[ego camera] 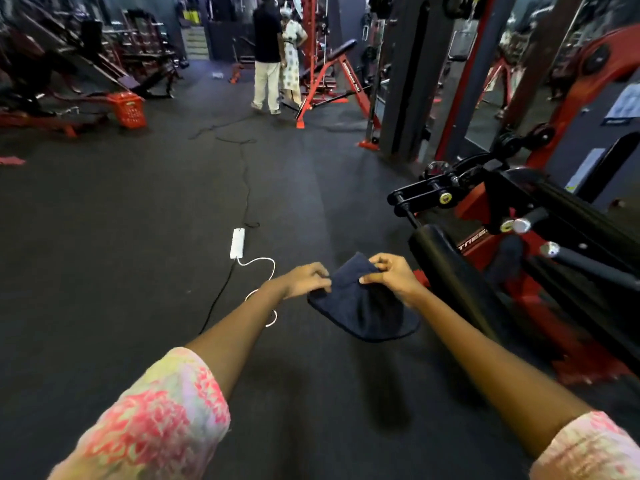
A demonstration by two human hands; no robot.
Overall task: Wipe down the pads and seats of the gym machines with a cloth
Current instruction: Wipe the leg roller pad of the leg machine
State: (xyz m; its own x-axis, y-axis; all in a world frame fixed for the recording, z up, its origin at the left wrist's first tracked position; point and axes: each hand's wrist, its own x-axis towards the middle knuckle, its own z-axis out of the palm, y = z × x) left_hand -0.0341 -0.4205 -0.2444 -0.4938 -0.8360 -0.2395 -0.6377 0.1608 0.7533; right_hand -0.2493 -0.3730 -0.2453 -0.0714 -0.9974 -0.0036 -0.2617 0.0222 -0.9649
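— We have the cloth (363, 306) held out in the air between both hands, beside the machine on our right. How do we do this step well?

— We judge we are folding or squaring it up before wiping. We should make a flat, thick wad with a clean face outward, then bring it across to the roller pad (446, 268), the black padded cylinder just right of our hands, and wipe along its length and round its curve.

— Where does the cloth sit against our fingers?

— Our left hand (306, 280) pinches the left edge between thumb and curled fingers. Our right hand (391, 277) pinches the upper fold the same way, fingers bent over it. The rest hangs below and between the two hands, above the dark floor (138, 220), touching no pad yet.

— Anything to mind?

— The white power strip (237, 242) and its cord lie on the floor to our left.
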